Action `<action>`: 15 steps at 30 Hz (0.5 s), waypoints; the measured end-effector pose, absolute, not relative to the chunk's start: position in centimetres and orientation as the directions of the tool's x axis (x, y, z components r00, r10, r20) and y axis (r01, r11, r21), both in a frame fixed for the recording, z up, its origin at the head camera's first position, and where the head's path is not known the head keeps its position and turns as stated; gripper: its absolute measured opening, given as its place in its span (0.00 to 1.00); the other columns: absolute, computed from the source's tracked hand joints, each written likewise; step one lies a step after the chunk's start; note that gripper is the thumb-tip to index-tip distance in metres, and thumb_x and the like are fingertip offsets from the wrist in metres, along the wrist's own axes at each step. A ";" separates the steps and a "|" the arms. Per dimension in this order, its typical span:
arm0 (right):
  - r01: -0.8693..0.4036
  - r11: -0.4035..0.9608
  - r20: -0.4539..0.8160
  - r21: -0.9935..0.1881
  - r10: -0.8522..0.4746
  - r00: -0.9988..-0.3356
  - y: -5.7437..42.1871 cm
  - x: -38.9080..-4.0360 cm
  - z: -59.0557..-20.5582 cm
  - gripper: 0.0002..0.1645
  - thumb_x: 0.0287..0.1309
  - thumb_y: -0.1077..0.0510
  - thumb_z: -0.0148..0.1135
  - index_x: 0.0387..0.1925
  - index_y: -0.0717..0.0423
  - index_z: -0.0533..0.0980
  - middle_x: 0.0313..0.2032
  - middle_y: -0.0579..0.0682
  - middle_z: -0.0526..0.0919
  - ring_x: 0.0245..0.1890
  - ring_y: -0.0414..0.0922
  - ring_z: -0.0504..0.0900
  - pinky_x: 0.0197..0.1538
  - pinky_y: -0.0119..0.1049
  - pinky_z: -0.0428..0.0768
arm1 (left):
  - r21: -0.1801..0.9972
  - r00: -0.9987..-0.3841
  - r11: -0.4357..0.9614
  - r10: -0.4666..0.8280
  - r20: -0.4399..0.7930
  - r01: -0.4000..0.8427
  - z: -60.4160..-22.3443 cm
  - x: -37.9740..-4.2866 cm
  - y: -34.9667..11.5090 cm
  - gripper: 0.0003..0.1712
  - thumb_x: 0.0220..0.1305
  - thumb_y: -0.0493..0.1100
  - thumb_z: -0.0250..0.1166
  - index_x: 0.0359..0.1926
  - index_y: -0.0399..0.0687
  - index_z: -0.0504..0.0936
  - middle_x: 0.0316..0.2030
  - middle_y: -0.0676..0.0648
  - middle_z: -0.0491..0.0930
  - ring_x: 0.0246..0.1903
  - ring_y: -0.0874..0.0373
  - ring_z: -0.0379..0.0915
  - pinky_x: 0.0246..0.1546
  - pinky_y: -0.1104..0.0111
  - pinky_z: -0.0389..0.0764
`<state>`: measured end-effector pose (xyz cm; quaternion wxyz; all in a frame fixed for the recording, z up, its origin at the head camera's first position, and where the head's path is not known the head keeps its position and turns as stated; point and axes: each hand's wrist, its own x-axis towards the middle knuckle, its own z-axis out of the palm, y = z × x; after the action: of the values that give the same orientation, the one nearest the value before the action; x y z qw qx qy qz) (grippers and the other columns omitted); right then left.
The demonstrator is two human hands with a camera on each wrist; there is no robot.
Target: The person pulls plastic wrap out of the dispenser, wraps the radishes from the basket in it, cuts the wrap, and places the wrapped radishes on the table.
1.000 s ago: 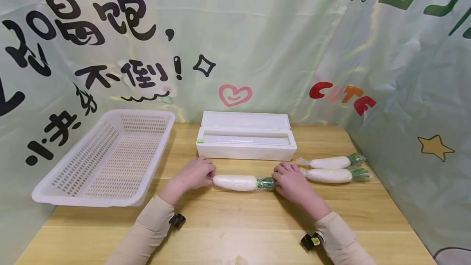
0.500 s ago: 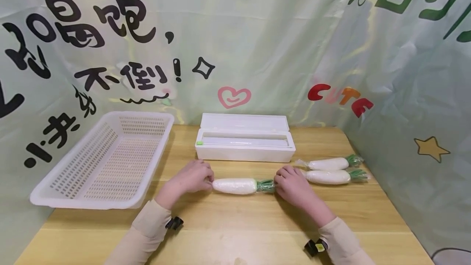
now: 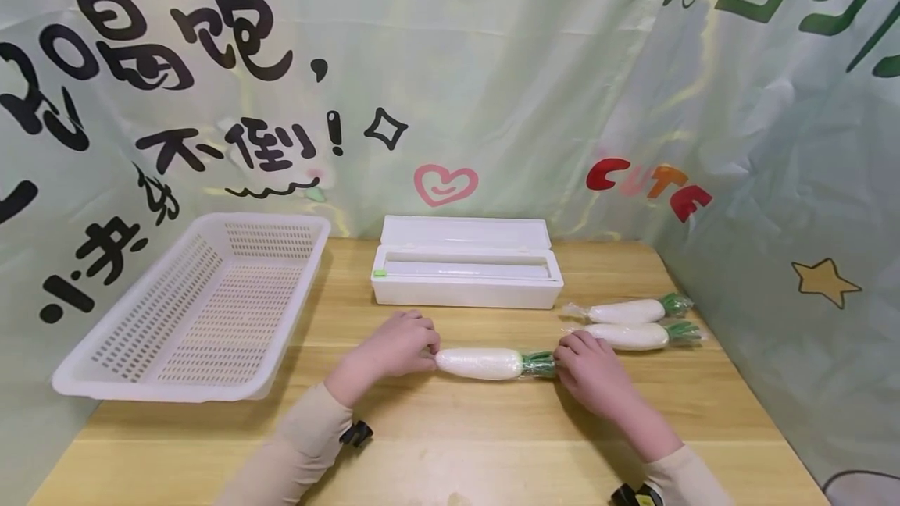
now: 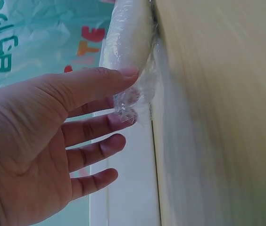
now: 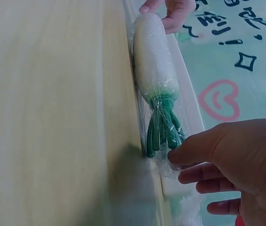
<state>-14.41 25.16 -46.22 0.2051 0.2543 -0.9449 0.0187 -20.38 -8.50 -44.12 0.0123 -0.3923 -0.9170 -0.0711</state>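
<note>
A white radish (image 3: 480, 364) with cut green stems, wrapped in cling film, lies crosswise between the two hands. My left hand (image 3: 402, 344) pinches the twisted film at its root end; in the left wrist view the thumb and forefinger meet on the film (image 4: 140, 101) while the other fingers spread loosely. At the stem end, my right hand (image 3: 594, 369) pinches the film just past the green stems (image 5: 163, 125). Two more wrapped radishes, a rear one (image 3: 626, 311) and a front one (image 3: 636, 336), lie beyond the right hand.
Behind the hands stands a white cling film box (image 3: 467, 292) with its lid raised and a roll inside. To the left is a white perforated plastic basket (image 3: 263, 361). A printed curtain (image 3: 534, 100) hangs behind and beside the wooden table (image 3: 457, 443).
Both hands have shifted to the right and slightly closer to the body, and the wrapped radish between them has moved along. The box, basket and other two radishes stay put.
</note>
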 end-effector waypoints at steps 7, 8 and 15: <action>-0.502 0.860 0.498 0.091 -0.476 -0.725 27.7 -13.5 -46.7 0.14 0.34 0.66 0.72 0.27 0.53 0.77 0.36 0.51 0.78 0.42 0.53 0.74 0.40 0.47 0.72 | 0.040 -0.672 0.671 0.734 0.097 0.740 -44.5 -20.3 -5.6 0.06 0.57 0.55 0.66 0.33 0.62 0.83 0.36 0.59 0.80 0.43 0.59 0.69 0.48 0.62 0.70; -0.502 0.860 0.506 0.090 -0.473 -0.721 28.1 -13.3 -46.8 0.14 0.33 0.66 0.71 0.27 0.53 0.77 0.36 0.51 0.77 0.41 0.53 0.74 0.40 0.48 0.71 | 0.031 -0.670 0.670 0.737 0.092 0.741 -44.6 -20.2 -5.2 0.07 0.57 0.56 0.66 0.33 0.63 0.83 0.37 0.59 0.80 0.43 0.59 0.69 0.48 0.62 0.70; -0.432 0.897 0.503 0.096 -0.419 -0.756 30.8 -12.1 -46.8 0.16 0.31 0.65 0.73 0.28 0.54 0.77 0.35 0.51 0.77 0.40 0.53 0.74 0.37 0.49 0.73 | -0.039 -0.648 0.653 0.757 0.085 0.757 -44.6 -19.8 -1.8 0.08 0.59 0.59 0.63 0.34 0.66 0.83 0.38 0.62 0.78 0.45 0.60 0.68 0.49 0.63 0.68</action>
<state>-12.15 30.84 -46.83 0.2651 0.2270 -0.9370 0.0128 -19.76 -1.77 -44.57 0.0468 -0.4168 -0.9078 -0.0002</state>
